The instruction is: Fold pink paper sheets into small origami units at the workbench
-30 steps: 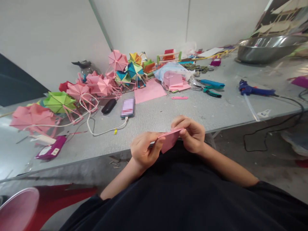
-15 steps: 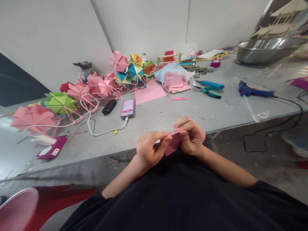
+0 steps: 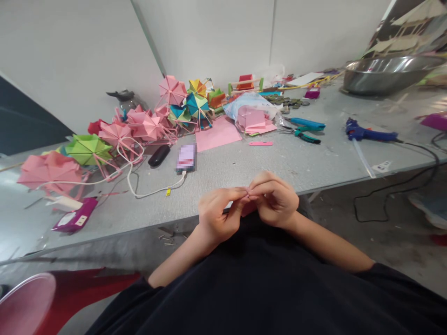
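Between my two hands, just off the table's front edge, is a small piece of pink paper (image 3: 249,208); most of it is hidden behind fingers. My left hand (image 3: 220,210) pinches its upper edge with thumb and fingertips. Beside it, my right hand (image 3: 276,197) pinches the same edge, the fingertips of both hands meeting. On the table beyond lie a pink cutter-like strip (image 3: 260,144), a large pink sheet (image 3: 217,134) and a stack of smaller pink papers (image 3: 253,120) by a plastic bag.
Folded paper umbrellas (image 3: 89,149) crowd the table's left. A phone (image 3: 186,157) on a white cable and a black case (image 3: 159,156) lie nearer. Pliers (image 3: 307,136), a blue glue gun (image 3: 370,132) and a steel bowl (image 3: 391,77) are to the right. A red chair (image 3: 70,298) stands lower left.
My right hand has slid left along the paper's edge until its fingertips meet those of the left. Less of the pink paper shows now.
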`<act>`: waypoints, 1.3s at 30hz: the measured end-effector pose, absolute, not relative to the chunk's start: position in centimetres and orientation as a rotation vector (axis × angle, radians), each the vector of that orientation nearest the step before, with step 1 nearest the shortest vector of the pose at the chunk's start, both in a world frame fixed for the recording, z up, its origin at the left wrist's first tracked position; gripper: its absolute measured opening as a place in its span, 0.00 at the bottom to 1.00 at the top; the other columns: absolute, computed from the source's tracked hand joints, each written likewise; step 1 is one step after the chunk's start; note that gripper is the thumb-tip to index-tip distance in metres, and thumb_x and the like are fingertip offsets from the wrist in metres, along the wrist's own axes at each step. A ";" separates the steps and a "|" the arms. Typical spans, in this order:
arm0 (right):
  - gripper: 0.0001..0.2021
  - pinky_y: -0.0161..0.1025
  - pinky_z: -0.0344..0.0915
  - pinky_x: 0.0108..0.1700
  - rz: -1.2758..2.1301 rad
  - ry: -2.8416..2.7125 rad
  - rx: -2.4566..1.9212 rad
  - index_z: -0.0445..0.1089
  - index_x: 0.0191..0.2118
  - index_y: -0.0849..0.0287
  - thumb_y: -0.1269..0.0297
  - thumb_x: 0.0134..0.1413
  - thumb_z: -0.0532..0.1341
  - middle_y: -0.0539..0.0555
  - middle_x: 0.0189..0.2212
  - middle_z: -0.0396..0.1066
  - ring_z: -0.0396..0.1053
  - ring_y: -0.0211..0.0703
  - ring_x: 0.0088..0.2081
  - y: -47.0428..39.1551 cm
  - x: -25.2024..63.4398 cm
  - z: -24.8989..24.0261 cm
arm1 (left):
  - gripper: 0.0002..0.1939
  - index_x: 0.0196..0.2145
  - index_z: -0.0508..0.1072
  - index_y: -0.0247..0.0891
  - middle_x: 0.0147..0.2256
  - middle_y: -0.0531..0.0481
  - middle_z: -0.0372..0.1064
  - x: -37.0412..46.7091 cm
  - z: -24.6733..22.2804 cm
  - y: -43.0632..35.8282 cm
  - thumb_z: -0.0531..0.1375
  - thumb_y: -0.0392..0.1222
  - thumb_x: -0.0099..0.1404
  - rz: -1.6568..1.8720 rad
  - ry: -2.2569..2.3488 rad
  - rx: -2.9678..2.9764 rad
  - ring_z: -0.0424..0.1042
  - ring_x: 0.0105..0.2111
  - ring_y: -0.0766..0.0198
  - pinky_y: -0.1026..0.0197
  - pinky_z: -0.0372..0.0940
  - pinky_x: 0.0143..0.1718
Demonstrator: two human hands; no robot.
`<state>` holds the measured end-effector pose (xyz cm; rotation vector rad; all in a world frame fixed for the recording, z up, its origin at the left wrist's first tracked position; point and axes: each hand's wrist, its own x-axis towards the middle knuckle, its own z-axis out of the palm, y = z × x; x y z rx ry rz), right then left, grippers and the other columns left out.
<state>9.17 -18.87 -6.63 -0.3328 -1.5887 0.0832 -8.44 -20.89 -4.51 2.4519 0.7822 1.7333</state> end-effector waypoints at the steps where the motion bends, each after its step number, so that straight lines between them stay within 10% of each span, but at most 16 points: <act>1: 0.09 0.40 0.75 0.32 0.048 -1.593 -0.332 0.77 0.45 0.52 0.75 0.67 0.66 0.52 0.33 0.80 0.77 0.43 0.31 -18.9 9.2 -6.5 | 0.03 0.41 0.82 0.39 0.40 0.45 0.88 -8.4 -4.6 -21.0 0.67 0.34 0.75 1.755 0.806 2.426 0.89 0.40 0.56 0.59 0.83 0.41; 14: 0.06 0.46 0.71 0.34 -0.205 -1.651 -0.341 0.78 0.46 0.52 0.69 0.72 0.63 0.53 0.33 0.82 0.77 0.46 0.32 -18.8 10.2 -5.7 | 0.03 0.46 0.81 0.40 0.52 0.41 0.85 -8.7 -3.3 -21.0 0.68 0.39 0.76 1.827 0.650 2.561 0.86 0.45 0.56 0.54 0.81 0.45; 21: 0.07 0.44 0.67 0.36 -0.430 -1.734 -0.420 0.76 0.45 0.53 0.70 0.75 0.61 0.51 0.34 0.83 0.80 0.43 0.34 -19.7 10.3 -5.0 | 0.05 0.39 0.79 0.43 0.35 0.53 0.82 -8.1 -2.7 -20.7 0.68 0.34 0.74 2.001 0.592 2.617 0.81 0.38 0.60 0.55 0.76 0.41; 39: 0.11 0.51 0.64 0.45 -0.469 -1.718 -0.448 0.79 0.51 0.48 0.65 0.74 0.59 0.49 0.38 0.85 0.79 0.46 0.37 -19.1 9.8 -6.4 | 0.04 0.39 0.76 0.41 0.31 0.52 0.79 -8.2 -2.9 -20.8 0.65 0.33 0.74 2.057 0.588 2.768 0.76 0.32 0.60 0.54 0.71 0.39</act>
